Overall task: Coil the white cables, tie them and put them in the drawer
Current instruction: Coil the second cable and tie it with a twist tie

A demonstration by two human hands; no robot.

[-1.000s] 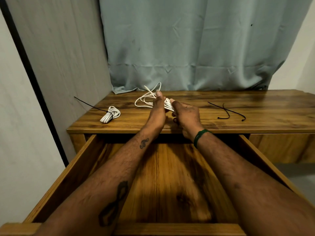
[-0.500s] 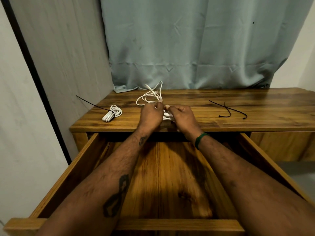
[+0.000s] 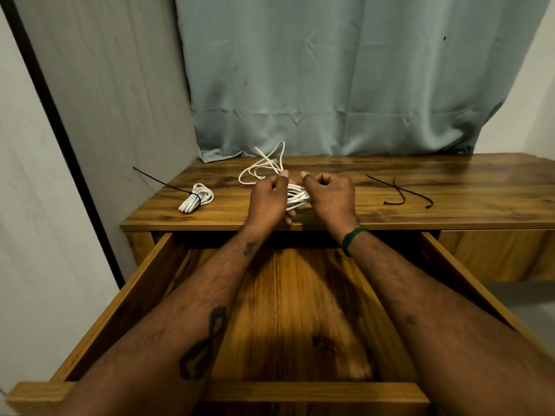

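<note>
Pale blue curtain (image 3: 330, 76) hangs behind a wooden desk (image 3: 450, 211), its hem resting along the desk's back edge. Below the front edge, an open drawer (image 3: 300, 310) shows a bare wooden floor; both forearms cross above it and hide part of its floor and front rail.

Most of the white cable (image 3: 295, 198) being coiled is concealed: only a few parallel strands show between the two fists, near the middle of the front edge. Whether a tie is already around these strands cannot be made out. Loose loops of the same cable (image 3: 264, 166) trail toward the back edge.

The left hand (image 3: 268, 199) is clenched around one end of the bundle, knuckles up, thumb tip raised. The right hand (image 3: 330, 196), a green band (image 3: 353, 238) at its wrist, is also clenched on the bundle's other end, thumb up, facing the left.

Near the left edge lies a finished coil (image 3: 196, 201), cinched by a black tie (image 3: 162, 183) whose long tail points past the desk's left edge. Toward the right, two loose black ties (image 3: 399, 192) lie crossed on the surface.
</note>
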